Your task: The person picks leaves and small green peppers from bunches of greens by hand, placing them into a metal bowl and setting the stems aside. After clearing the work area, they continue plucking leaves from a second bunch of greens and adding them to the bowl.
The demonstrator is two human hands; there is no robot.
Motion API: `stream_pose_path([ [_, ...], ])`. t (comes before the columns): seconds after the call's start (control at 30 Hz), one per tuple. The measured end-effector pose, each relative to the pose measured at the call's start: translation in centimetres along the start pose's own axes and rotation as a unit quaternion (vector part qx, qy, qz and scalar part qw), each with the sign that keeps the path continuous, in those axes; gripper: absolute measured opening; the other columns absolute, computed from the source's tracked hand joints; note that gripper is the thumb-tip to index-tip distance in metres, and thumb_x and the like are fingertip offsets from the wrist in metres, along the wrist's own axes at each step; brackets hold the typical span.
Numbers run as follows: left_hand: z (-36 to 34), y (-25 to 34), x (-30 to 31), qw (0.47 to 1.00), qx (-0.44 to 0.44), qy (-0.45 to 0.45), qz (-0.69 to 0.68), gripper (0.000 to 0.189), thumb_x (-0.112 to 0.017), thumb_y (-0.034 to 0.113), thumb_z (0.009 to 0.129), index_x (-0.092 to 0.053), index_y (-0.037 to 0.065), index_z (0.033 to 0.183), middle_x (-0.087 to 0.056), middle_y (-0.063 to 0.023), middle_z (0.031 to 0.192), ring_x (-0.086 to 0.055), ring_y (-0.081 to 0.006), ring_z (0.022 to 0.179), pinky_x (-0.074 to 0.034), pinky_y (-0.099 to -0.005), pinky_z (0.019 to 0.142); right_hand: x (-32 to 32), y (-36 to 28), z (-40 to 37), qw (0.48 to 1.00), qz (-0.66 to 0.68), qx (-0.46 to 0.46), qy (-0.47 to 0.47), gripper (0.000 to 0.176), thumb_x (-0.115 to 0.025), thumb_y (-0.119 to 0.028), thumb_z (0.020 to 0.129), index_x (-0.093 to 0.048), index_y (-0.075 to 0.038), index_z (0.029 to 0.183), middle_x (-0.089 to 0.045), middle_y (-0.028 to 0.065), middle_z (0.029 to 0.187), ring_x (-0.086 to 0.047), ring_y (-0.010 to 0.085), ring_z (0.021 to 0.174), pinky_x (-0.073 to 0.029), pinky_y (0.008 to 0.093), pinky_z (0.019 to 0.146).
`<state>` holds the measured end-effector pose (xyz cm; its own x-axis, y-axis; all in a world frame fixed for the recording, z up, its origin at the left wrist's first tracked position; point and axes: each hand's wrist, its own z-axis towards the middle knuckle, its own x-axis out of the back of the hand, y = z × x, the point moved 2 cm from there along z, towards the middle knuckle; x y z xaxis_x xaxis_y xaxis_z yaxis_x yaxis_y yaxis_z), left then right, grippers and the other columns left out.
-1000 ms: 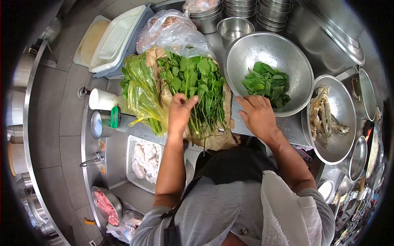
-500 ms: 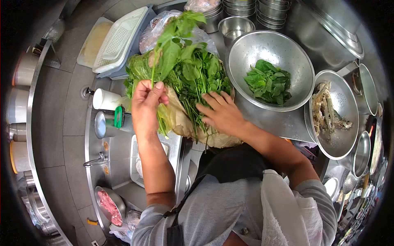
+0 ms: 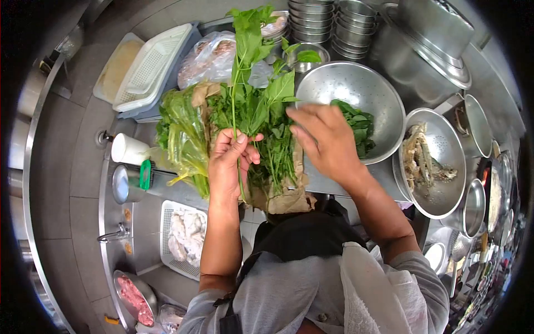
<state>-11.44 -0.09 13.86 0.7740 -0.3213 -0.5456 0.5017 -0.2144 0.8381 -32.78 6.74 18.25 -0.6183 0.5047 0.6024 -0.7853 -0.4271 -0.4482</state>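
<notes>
My left hand (image 3: 228, 158) is closed on a long green leafy stem (image 3: 235, 103), held upright with its leaves at the top. Just right of those leaves is my right hand (image 3: 328, 142), slightly blurred, thumb and fingers apart and no item visible in it. Below lies a heap of leafy greens (image 3: 273, 150) on crumpled brown paper (image 3: 286, 201). A perforated steel bowl (image 3: 384, 94) stands to the right; picked green leaves (image 3: 361, 131) lie inside, partly hidden by my right hand.
Yellowish plastic-wrapped greens (image 3: 186, 133) lie to the left. Another steel colander (image 3: 453, 186) at right holds fish-like pieces (image 3: 423, 158). A sink with a faucet (image 3: 114, 232) contains a white basket (image 3: 167, 245) of pale pieces. Stacked steel pots (image 3: 311, 19) stand behind.
My right hand has lifted off the heap and moved right and up, toward the bowl. My left hand has shifted right and down with the stem. The whole view has shifted too.
</notes>
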Motion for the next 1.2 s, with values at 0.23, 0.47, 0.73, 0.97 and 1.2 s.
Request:
stream_pose_path([
  [0.23,0.4,-2.3,-1.7,1.0,0.01,0.005,0.001,0.01,-0.062,0.014,0.101,-0.057,0.007,0.106,-0.071,-0.0228,0.105,-0.062,-0.0163,0.065,-0.051,-0.0296,0.064,0.4,2.6,2.0,0.984,-0.142,0.107,0.017,0.018,-0.074,-0.015,0.081,-0.07,-0.01,0.098,-0.064,0.0093,0.121,-0.057,0.0307,0.118,-0.043,0.0459,0.1],
  [0.47,-1.3,-4.4,-1.0,0.996,0.029,0.068,0.053,0.008,-0.062,0.013,0.101,-0.056,0.008,0.103,-0.072,-0.0179,0.097,-0.058,-0.0128,0.061,-0.05,-0.0274,0.06,-1.3,4.3,-2.6,0.996,-0.073,0.012,-0.051,0.012,-0.068,-0.013,0.085,-0.069,-0.009,0.096,-0.069,0.0034,0.102,-0.063,0.0253,0.103,-0.046,0.0407,0.091],
  [0.73,-1.1,-5.7,-3.7,0.998,0.047,0.049,0.009,0.006,-0.06,0.008,0.101,-0.055,0.009,0.099,-0.069,-0.0125,0.088,-0.04,-0.007,0.048,-0.03,-0.0228,0.044,0.1,9.7,-2.6,0.911,0.265,-0.304,0.088,0.021,-0.069,-0.01,0.088,-0.071,-0.006,0.108,-0.073,0.0091,0.091,-0.067,0.0331,0.087,-0.054,0.0411,0.08],
  [0.97,0.2,-5.4,-2.6,0.997,0.055,0.051,-0.02,0.005,-0.061,0.008,0.1,-0.056,0.01,0.1,-0.07,-0.0133,0.089,-0.041,-0.0076,0.048,-0.03,-0.0233,0.044,5.9,10.3,-1.4,0.968,-0.218,-0.053,0.108,0.028,-0.069,-0.003,0.085,-0.07,-0.008,0.113,-0.071,0.0145,0.095,-0.067,0.0357,0.084,-0.055,0.0429,0.077],
  [1.2,1.4,-5.7,-5.5,0.979,-0.041,0.049,0.195,0.009,-0.059,-0.001,0.099,-0.054,0.004,0.103,-0.064,-0.0047,0.091,-0.053,-0.0055,0.072,-0.043,-0.0209,0.064,0.0,1.7,0.7,0.989,-0.085,-0.023,-0.119,0.022,-0.07,-0.012,0.084,-0.07,-0.012,0.106,-0.069,0.0094,0.088,-0.069,0.031,0.082,-0.056,0.0424,0.069],
])
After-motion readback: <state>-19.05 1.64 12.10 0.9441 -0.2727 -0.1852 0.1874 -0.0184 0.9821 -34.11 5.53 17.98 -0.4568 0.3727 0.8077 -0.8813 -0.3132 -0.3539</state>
